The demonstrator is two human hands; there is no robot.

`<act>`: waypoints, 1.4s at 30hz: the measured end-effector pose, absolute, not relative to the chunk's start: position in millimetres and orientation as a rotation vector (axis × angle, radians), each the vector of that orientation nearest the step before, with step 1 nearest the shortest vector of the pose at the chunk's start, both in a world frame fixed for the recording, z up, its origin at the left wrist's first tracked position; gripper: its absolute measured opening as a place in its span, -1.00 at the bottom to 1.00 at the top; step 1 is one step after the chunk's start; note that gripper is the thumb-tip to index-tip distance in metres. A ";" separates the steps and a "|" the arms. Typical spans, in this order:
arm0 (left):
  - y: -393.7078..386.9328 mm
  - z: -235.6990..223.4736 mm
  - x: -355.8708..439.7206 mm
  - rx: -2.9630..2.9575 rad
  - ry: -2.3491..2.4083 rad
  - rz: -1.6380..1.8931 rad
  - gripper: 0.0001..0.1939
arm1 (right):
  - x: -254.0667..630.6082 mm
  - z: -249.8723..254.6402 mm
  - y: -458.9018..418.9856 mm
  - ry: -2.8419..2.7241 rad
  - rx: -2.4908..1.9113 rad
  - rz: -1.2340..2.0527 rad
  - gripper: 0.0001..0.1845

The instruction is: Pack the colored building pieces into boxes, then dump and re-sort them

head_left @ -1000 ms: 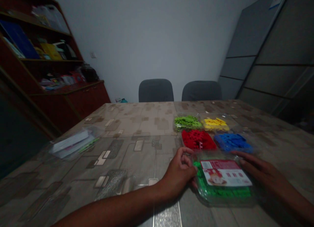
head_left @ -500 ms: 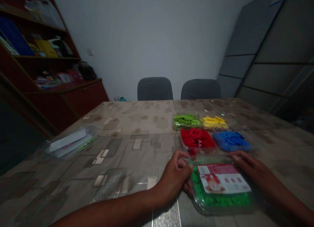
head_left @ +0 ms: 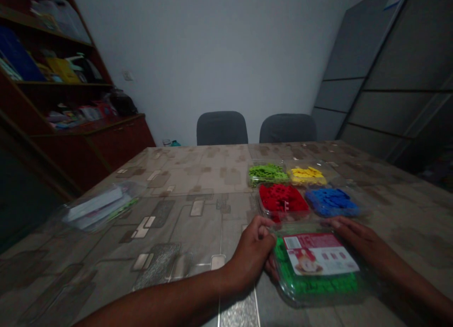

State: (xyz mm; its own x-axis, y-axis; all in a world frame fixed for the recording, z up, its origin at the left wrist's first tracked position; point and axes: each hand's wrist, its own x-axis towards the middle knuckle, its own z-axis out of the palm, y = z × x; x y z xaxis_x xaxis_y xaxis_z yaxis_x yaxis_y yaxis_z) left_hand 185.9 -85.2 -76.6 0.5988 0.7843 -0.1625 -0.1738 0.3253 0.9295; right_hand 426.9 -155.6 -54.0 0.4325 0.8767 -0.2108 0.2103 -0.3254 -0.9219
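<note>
A clear plastic box of green pieces (head_left: 314, 283) with a red and white label lies on the patterned table (head_left: 198, 209) close in front of me. My left hand (head_left: 253, 256) grips the box's left edge with curled fingers. My right hand (head_left: 357, 239) lies along the box's right edge, fingers stretched toward its far corner. Just beyond the box stand open trays of red pieces (head_left: 283, 199), blue pieces (head_left: 331, 202), light green pieces (head_left: 267, 172) and yellow pieces (head_left: 307, 174).
A clear bag with papers (head_left: 99, 209) lies at the table's left side. Two grey chairs (head_left: 255, 128) stand at the far edge. A dark red shelf unit (head_left: 60, 105) fills the left wall, and grey cabinets (head_left: 396, 81) stand on the right.
The labelled box has slid a little toward me and to the left with both hands on it. The view has shifted slightly.
</note>
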 end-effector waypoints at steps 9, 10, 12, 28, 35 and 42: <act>-86.6 -78.0 190.2 1.072 0.716 0.738 -0.70 | 429.0 -48.9 -153.6 -1.060 -1.827 0.868 -0.48; -86.9 -78.2 190.6 1.071 0.721 0.747 -0.71 | 428.7 -48.9 -153.2 -1.057 -1.828 0.870 -0.48; -87.1 -78.5 191.3 1.068 0.719 0.763 -0.72 | 427.8 -48.9 -152.3 -1.053 -1.818 0.880 -0.47; -77.5 -78.7 194.1 1.168 0.757 0.708 -0.70 | 423.4 -38.5 -140.4 -0.957 -1.791 1.030 -0.38; -87.8 -78.1 191.6 1.213 0.709 0.797 -0.70 | 422.9 -45.5 -146.1 -0.973 -1.754 0.955 -0.36; -75.6 -75.0 188.2 1.263 0.760 0.705 -0.72 | 418.3 -41.4 -148.8 -0.907 -1.664 1.134 -0.41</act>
State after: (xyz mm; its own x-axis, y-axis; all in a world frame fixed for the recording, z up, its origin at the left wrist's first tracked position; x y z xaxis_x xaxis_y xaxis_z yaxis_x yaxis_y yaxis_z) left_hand 188.2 -75.6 -75.0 0.5720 0.8128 -0.1098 -0.0481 0.1669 0.9848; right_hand 418.3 -148.8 -41.4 0.3109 0.9060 -0.2873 0.0811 -0.3264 -0.9417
